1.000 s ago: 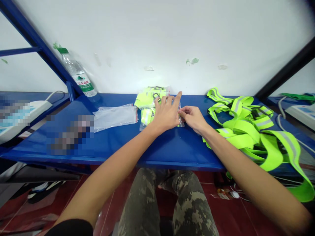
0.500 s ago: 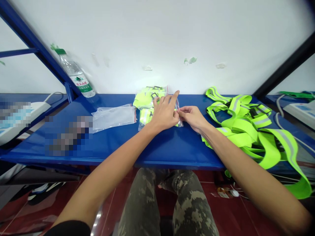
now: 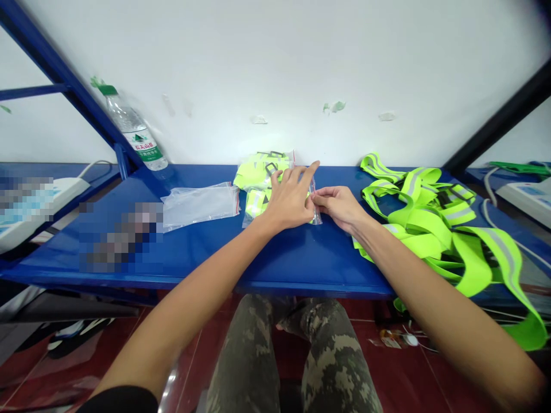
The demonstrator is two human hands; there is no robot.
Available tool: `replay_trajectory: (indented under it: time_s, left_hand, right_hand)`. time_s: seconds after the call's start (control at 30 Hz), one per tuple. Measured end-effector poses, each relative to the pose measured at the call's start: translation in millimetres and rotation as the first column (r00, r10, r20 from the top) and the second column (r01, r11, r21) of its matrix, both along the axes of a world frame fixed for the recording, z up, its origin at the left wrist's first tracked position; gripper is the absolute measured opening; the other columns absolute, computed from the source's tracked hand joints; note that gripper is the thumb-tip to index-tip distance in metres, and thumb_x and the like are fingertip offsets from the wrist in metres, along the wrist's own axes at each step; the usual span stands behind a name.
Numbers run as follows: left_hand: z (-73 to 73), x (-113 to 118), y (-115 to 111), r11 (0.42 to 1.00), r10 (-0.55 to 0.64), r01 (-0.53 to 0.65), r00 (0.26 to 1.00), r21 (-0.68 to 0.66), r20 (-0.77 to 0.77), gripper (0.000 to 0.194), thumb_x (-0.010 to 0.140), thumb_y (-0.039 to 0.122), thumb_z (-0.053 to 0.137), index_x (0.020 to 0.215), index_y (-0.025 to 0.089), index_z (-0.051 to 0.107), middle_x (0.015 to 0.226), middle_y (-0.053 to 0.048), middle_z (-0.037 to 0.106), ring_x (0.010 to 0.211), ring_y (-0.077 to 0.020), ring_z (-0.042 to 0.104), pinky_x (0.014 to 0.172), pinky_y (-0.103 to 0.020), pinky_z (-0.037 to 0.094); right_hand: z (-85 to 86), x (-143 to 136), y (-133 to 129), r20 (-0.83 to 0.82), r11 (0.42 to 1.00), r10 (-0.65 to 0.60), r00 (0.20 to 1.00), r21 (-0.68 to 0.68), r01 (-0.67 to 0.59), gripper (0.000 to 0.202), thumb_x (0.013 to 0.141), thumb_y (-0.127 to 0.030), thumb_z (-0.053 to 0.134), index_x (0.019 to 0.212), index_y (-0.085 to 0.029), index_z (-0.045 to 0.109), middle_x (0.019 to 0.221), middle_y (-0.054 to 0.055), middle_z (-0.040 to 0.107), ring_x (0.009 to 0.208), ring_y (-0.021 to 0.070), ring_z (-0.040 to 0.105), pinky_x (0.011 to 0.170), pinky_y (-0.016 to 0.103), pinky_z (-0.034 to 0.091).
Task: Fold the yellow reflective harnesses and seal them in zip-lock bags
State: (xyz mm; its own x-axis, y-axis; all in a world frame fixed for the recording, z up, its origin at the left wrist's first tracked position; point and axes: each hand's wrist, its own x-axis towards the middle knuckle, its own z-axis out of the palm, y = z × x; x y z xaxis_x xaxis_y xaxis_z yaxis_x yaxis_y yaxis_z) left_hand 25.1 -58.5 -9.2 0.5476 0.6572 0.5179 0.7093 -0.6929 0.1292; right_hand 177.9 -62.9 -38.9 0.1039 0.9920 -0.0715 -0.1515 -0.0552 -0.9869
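A clear plastic bag [image 3: 255, 202] holding a folded neon-yellow reflective strap lies on the blue shelf [image 3: 267, 258]. My left hand [image 3: 291, 198] rests flat on the bag, its index finger stretched forward. My right hand [image 3: 340, 205] pinches the bag's right edge with thumb and fingers, touching my left hand. Much of the bag is hidden under my left hand. Behind it lies another packed bag [image 3: 260, 166] of yellow straps.
A heap of loose neon-yellow reflective straps [image 3: 434, 221] covers the shelf's right side. Empty clear bags [image 3: 200, 203] lie to the left, a water bottle [image 3: 133, 132] leans in the back left corner. White devices with cables sit on both neighbouring shelves.
Both hands stay on the bag; the right hand's fingers have shifted slightly along the bag's edge. Nothing else has moved.
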Motion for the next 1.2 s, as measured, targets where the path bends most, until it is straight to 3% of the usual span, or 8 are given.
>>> replay_trajectory:
  time_s: [0.3, 0.6, 1.0, 1.2]
  left_hand:
    - [0.6, 0.0, -0.8, 1.0, 0.004, -0.004, 0.999, -0.006, -0.038, 0.071, 0.085, 0.022, 0.045, 0.154, 0.015, 0.028, 0.136, -0.016, 0.051, 0.123, -0.0295, 0.047, 0.109, -0.05, 0.025]
    - [-5.7, 2.5, 0.3, 0.999, 0.01, -0.007, 0.996, 0.035, -0.093, 0.079, 0.08, 0.018, 0.048, 0.156, 0.015, 0.025, 0.133, -0.016, 0.052, 0.122, -0.0303, 0.047, 0.107, -0.05, 0.026]
    - [-5.2, 1.6, 3.9, 1.0, -0.002, 0.002, 1.0, 0.009, -0.026, 0.081, 0.085, 0.022, 0.046, 0.159, 0.016, 0.014, 0.13, -0.014, 0.057, 0.122, -0.0285, 0.049, 0.109, -0.048, 0.025]
    - [-5.8, 2.4, 4.4, 1.0, 0.002, -0.003, 0.999, 0.001, 0.041, 0.072, 0.086, 0.02, 0.046, 0.155, 0.015, 0.026, 0.128, -0.013, 0.059, 0.119, -0.0266, 0.051, 0.109, -0.047, 0.027]
  right_hand:
    - [-0.9, 0.9, 1.5, 0.06, 0.997, -0.05, 0.997, 0.064, 0.046, 0.014, 0.06, -0.015, 0.079, 0.068, -0.013, 0.067, 0.059, 0.002, 0.065, 0.053, 0.0106, 0.056, 0.053, 0.023, 0.046]
    - [-6.6, 1.1, 3.4, 0.144, 0.994, 0.0, 0.99, 0.105, -0.015, 0.033, 0.06, -0.037, 0.088, 0.073, -0.015, 0.066, 0.059, 0.001, 0.064, 0.05, 0.0112, 0.054, 0.051, 0.026, 0.045]
    - [-8.2, 6.0, 3.3, 0.396, 0.97, -0.07, 0.916, 0.241, -0.03, 0.022, 0.075, -0.036, 0.076, 0.077, -0.016, 0.068, 0.065, 0.003, 0.067, 0.055, 0.0123, 0.055, 0.054, 0.025, 0.044]
    - [-6.1, 6.4, 2.5, 0.421, 0.964, -0.089, 0.903, 0.264, -0.028, 0.016, 0.077, -0.032, 0.071, 0.075, -0.017, 0.067, 0.066, 0.003, 0.067, 0.057, 0.0133, 0.056, 0.055, 0.026, 0.044]
